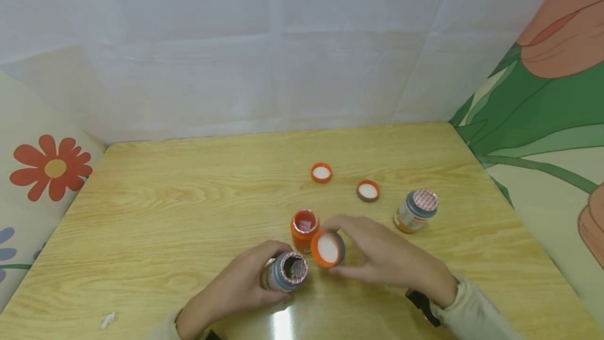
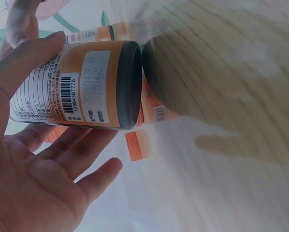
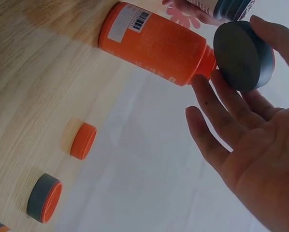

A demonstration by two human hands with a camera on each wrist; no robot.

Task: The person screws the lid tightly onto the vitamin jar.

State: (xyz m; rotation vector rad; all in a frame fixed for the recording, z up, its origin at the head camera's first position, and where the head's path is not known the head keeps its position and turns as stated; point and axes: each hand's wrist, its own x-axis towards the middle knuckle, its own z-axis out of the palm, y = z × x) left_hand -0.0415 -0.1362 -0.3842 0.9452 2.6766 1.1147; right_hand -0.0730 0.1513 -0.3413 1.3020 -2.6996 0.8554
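Note:
My left hand (image 1: 245, 279) grips a grey supplement bottle (image 2: 72, 82) with a printed orange-and-white label. Its mouth (image 1: 293, 268) is uncapped, with a torn foil rim, and its base is low over the table. Between thumb and fingers, my right hand (image 1: 377, 253) pinches a grey screw cap (image 3: 241, 58), whose orange rim and white liner (image 1: 327, 249) face the head camera. Just behind the cap and the left hand's bottle stands an orange bottle (image 1: 302, 235), also uncapped with foil around its mouth.
Two loose caps lie liner-up farther back: an orange cap (image 1: 321, 173) and a grey-and-orange cap (image 1: 368, 191). To the right stands another grey bottle (image 1: 415, 211) with foil across its top. A whitish mark (image 1: 107, 320) is on the wooden table (image 1: 189, 193) at front left.

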